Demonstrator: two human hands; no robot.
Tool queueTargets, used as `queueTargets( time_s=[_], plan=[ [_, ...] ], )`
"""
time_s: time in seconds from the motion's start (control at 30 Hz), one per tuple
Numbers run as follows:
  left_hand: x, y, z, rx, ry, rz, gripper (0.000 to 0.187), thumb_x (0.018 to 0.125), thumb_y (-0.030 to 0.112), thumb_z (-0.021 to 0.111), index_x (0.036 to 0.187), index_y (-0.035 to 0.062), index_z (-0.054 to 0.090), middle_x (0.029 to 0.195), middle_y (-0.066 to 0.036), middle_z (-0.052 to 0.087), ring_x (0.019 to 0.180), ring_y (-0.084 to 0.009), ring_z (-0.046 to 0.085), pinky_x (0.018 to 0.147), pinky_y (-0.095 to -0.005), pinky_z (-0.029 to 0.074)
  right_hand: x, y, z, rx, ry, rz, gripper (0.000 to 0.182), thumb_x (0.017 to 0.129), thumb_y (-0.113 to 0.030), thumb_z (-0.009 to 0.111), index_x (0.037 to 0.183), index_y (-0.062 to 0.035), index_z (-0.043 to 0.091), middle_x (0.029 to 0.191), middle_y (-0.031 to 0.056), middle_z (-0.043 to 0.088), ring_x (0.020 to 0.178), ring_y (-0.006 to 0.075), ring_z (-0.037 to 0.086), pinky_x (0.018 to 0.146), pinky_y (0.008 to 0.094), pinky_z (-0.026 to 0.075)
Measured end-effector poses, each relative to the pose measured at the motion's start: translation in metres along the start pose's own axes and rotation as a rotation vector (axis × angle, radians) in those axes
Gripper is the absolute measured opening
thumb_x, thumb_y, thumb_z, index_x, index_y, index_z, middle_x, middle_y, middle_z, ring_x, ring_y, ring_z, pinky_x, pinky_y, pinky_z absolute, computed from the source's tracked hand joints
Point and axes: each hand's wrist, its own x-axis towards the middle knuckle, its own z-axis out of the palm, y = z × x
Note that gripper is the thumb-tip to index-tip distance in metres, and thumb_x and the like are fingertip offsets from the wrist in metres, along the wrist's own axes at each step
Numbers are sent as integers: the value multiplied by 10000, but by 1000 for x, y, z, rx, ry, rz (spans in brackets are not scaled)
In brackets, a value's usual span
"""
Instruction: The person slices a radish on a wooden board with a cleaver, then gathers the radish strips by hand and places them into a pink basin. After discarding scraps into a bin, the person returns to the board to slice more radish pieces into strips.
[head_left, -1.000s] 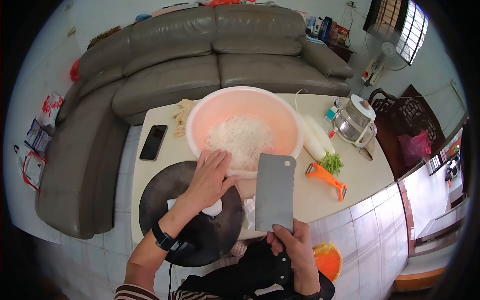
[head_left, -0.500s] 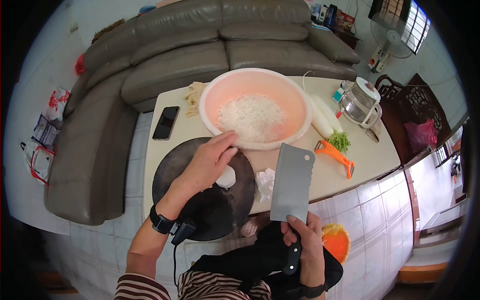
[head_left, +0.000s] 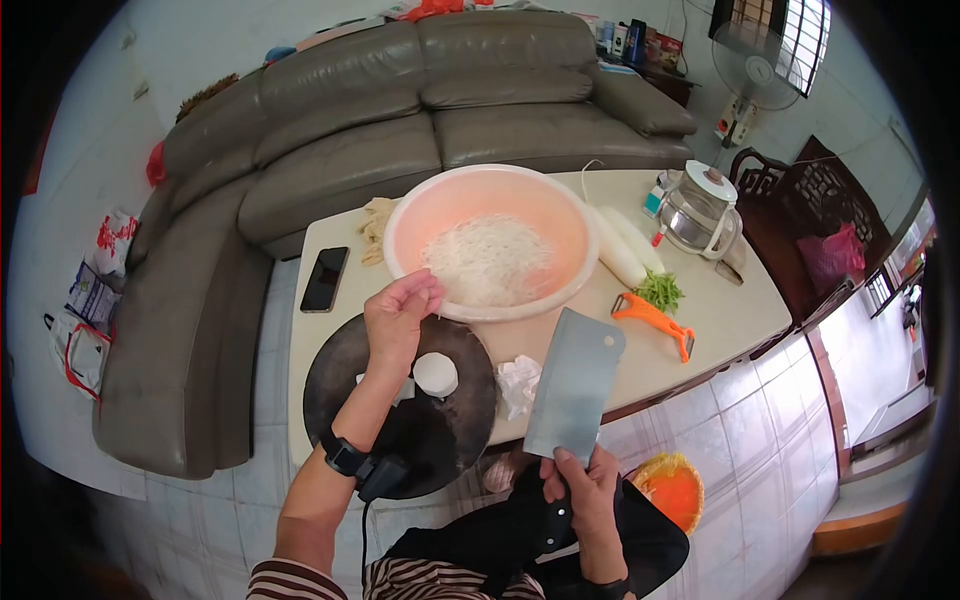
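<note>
My right hand (head_left: 585, 490) grips the handle of a cleaver (head_left: 573, 385), its broad blade pointing up and away from me. My left hand (head_left: 397, 315) is at the near left rim of a pink basin (head_left: 592, 255), fingertips pinched together; whatever they hold is too small to make out. White radish shreds (head_left: 490, 258) lie in the basin. Below my left hand is a round dark chopping board (head_left: 455, 440), bearing a short cut piece of white radish (head_left: 436, 375). A smaller pale piece on the board is partly hidden behind my wrist.
Whole white radishes (head_left: 622, 248) with cut green tops (head_left: 660, 291) lie right of the basin, near an orange peeler (head_left: 655, 325) and a glass kettle (head_left: 695, 215). Crumpled white tissue (head_left: 518, 385) sits beside the board. A phone (head_left: 325, 279) lies left; an orange-lined bin (head_left: 672, 495) stands on the floor.
My left hand has moved from over the radish piece to the basin rim, its fingers now pinched, uncovering the piece. The cleaver stays in my right hand, slightly more tilted. The view has shifted a little.
</note>
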Motion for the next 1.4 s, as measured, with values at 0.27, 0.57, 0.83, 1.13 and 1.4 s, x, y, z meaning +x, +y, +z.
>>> queueTargets(
  time_s=[0.27,0.57,0.83,1.13,1.4],
  plan=[
    [-7,3,-5,656,-79,214,218,854,28,698,1067,-20,703,1014,-90,699,870,-147,660,765,-278,538,-3,5,-4,16,-53,28,113,972,-44,540,965,63,578,772,98,623,515,104,517,484,246,441],
    [-4,12,-1,1214,-366,683,236,747,-85,631,965,-16,693,1004,-161,675,974,-350,627,843,-388,529,3,7,-4,76,-126,30,110,978,-47,540,973,58,572,783,95,620,531,106,521,490,257,445],
    [-1,18,8,983,-206,537,169,815,-94,642,965,-22,672,938,-129,677,828,-224,674,724,-302,551,4,5,-5,135,-149,53,114,980,-52,537,984,57,573,787,90,622,531,101,516,493,250,440],
    [12,-9,15,881,-19,464,105,791,-78,666,862,-23,610,801,-106,608,659,-188,599,615,-286,498,4,5,-8,108,-145,51,110,979,-42,531,993,60,571,793,92,627,530,95,512,494,248,440],
    [6,2,19,984,-130,396,268,817,-62,613,1071,21,645,972,-133,646,879,-270,646,809,-344,508,2,3,-5,80,-119,62,112,975,-45,543,994,62,570,776,100,628,522,103,514,484,250,435]
  ],
)
